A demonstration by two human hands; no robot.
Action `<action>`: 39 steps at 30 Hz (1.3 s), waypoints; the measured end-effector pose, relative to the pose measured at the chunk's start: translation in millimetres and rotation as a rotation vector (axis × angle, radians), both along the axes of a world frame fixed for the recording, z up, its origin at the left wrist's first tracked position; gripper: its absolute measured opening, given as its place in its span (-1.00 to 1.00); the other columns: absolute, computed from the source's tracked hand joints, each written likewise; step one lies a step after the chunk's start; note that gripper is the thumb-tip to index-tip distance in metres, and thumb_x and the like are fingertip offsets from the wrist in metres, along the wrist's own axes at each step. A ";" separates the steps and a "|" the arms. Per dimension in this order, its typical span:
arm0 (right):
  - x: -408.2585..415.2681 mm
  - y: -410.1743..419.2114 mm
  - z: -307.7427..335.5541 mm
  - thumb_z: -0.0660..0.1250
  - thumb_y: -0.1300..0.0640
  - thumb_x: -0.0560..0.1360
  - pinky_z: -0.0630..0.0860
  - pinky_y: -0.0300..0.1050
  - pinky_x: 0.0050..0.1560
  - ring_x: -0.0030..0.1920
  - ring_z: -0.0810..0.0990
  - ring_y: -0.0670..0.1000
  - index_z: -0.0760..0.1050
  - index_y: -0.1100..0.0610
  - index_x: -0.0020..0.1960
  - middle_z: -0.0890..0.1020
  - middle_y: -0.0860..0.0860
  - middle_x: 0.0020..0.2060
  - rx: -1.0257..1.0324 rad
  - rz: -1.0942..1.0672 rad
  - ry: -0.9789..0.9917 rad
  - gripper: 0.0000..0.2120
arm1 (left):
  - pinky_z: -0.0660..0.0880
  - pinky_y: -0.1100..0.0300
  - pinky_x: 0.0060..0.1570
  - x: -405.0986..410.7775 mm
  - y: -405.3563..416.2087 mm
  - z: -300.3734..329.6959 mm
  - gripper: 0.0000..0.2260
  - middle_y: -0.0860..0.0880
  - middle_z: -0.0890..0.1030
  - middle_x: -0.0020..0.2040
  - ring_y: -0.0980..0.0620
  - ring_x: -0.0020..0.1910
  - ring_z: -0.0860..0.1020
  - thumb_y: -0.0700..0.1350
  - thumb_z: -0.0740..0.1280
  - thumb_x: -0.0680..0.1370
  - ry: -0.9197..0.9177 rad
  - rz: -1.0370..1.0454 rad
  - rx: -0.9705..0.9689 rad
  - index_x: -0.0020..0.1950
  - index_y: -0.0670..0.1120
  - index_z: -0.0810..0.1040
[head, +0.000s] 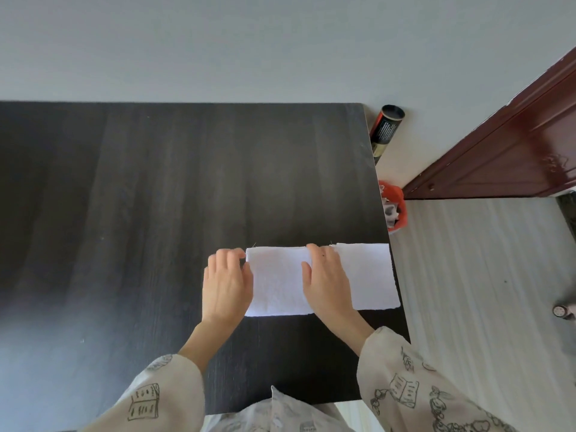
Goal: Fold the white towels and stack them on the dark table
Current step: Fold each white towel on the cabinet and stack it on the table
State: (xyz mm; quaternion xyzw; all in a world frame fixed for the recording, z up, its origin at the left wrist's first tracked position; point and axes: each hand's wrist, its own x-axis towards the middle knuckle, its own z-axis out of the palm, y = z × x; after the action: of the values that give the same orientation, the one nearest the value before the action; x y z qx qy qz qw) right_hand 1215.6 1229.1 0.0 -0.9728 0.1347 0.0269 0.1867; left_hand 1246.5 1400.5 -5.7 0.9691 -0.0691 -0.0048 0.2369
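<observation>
A folded white towel lies on the dark table near its right side. My left hand is at the towel's left edge, fingers curled onto that edge. My right hand rests flat on the towel's right part, fingers straight. A second white towel lies flat just to the right, partly under the first one and my right hand, reaching the table's right edge.
Beside the table's right edge, on the floor, stand a black cylindrical tube and an orange bag. A dark red wooden door runs along the right. A small round object lies on the pale floor.
</observation>
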 end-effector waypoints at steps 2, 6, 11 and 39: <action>-4.1 5.5 -10.1 0.47 -0.01 0.32 0.54 0.02 0.11 0.07 0.60 0.11 0.51 0.14 0.17 0.60 0.10 0.10 -0.139 0.125 -0.137 -0.53 | 0.49 -0.10 0.06 -4.2 -11.3 -4.1 -0.73 -0.17 0.55 0.09 -0.19 0.13 0.49 -0.32 0.23 0.43 -0.211 -0.225 0.127 0.11 -0.21 0.50; -10.3 14.0 -44.6 0.29 -0.08 0.48 0.25 0.15 0.36 0.34 0.41 0.20 0.45 0.19 0.31 0.46 0.17 0.31 -0.247 0.284 -0.020 -0.51 | 0.26 -0.19 0.33 -3.0 -28.9 -27.6 -0.62 -0.19 0.44 0.34 -0.21 0.39 0.32 -0.17 0.26 0.48 -0.154 -0.482 0.348 0.28 -0.24 0.45; -8.1 17.0 -67.3 -0.08 -0.08 0.61 0.18 0.06 0.39 0.39 0.35 0.12 0.28 0.17 0.40 0.39 0.13 0.38 -0.203 0.220 0.044 -0.51 | 0.13 -0.21 0.40 0.5 -15.2 -65.6 -0.55 -0.25 0.28 0.43 -0.20 0.46 0.13 -0.06 -0.14 0.64 -0.052 -0.539 0.401 0.43 -0.30 0.16; -46.9 -109.9 -38.0 -0.10 0.02 0.65 0.02 0.04 0.47 0.44 0.23 0.17 0.16 0.22 0.42 0.35 0.20 0.39 -0.204 0.105 -0.176 -0.57 | 0.11 -0.19 0.42 -29.0 -146.4 -23.8 -0.59 -0.20 0.29 0.44 -0.17 0.46 0.17 -0.25 0.03 0.55 -0.220 -0.584 0.098 0.39 -0.25 0.31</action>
State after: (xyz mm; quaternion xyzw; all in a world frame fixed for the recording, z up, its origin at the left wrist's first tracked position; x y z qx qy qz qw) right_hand 1168.7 1119.2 -38.0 -0.9910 0.0689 -0.0626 0.0964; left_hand 1217.4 1254.1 -29.5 0.9132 -0.3695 0.0290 0.1694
